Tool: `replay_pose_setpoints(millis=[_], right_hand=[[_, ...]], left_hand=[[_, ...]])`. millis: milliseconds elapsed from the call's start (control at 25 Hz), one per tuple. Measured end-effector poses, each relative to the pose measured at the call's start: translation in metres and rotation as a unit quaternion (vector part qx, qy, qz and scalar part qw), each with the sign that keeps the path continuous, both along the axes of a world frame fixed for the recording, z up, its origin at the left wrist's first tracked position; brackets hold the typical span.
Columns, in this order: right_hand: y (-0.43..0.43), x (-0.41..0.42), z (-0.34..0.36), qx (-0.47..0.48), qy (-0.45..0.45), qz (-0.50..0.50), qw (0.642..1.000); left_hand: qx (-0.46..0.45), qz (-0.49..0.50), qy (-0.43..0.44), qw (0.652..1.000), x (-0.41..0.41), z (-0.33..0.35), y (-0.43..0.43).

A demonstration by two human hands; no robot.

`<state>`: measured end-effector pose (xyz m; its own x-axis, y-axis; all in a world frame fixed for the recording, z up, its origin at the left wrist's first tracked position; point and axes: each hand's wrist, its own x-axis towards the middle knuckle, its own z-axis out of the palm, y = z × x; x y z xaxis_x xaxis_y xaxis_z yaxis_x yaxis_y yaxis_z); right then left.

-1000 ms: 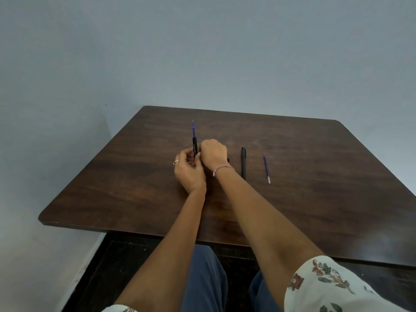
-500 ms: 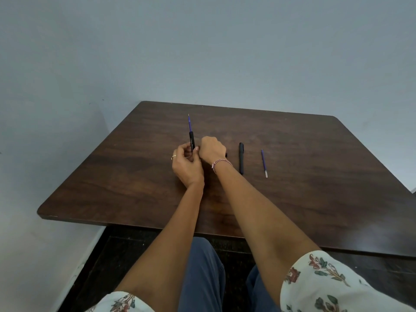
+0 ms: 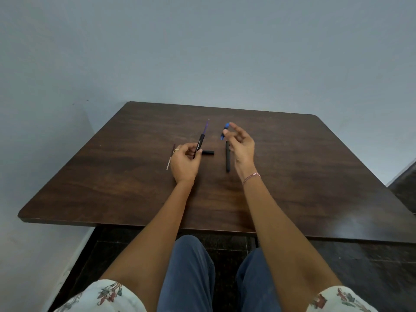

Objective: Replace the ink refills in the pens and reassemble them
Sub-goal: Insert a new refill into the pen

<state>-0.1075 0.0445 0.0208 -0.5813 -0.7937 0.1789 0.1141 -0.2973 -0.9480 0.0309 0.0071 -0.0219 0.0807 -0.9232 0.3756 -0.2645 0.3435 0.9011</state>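
Observation:
My left hand [image 3: 185, 161] grips a black pen barrel [image 3: 199, 144] tilted up and away, with a purple refill [image 3: 206, 128] sticking out of its far end. My right hand [image 3: 240, 146] is raised above the table and pinches a small blue pen piece [image 3: 224, 131] between thumb and fingertips. A second black pen [image 3: 228, 158] lies on the brown table [image 3: 292, 167] just left of my right hand. A short black cap piece [image 3: 208, 152] lies between the hands. A thin refill [image 3: 169, 162] lies on the table left of my left hand, partly hidden by it.
The table stands against a pale blue wall, with its front edge over my knees. Dark floor shows beneath and to the right.
My hands have come apart. The right hand has lifted away to the right with the blue piece, and the left keeps the barrel. The black cap piece and the left refill now show.

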Motion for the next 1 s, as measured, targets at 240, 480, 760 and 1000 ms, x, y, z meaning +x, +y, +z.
replay_pose_setpoints(millis=[240, 480, 760, 1000], right_hand=[[0.023, -0.011, -0.014, -0.050, -0.064, -0.042, 0.996], [0.034, -0.017, -0.030, -0.062, -0.080, -0.072, 0.992], [0.032, -0.018, -0.031, -0.074, -0.077, -0.087, 0.991], [0.033, -0.020, -0.030, -0.097, -0.095, -0.148, 0.980]], left_hand=[[-0.011, -0.053, -0.046, 0.997, -0.002, 0.000, 0.001], [-0.014, -0.067, -0.098, 0.993, -0.002, 0.000, 0.000], [-0.014, -0.064, -0.123, 0.990, -0.002, 0.002, 0.002], [-0.019, -0.064, -0.132, 0.989, -0.001, 0.003, 0.004]])
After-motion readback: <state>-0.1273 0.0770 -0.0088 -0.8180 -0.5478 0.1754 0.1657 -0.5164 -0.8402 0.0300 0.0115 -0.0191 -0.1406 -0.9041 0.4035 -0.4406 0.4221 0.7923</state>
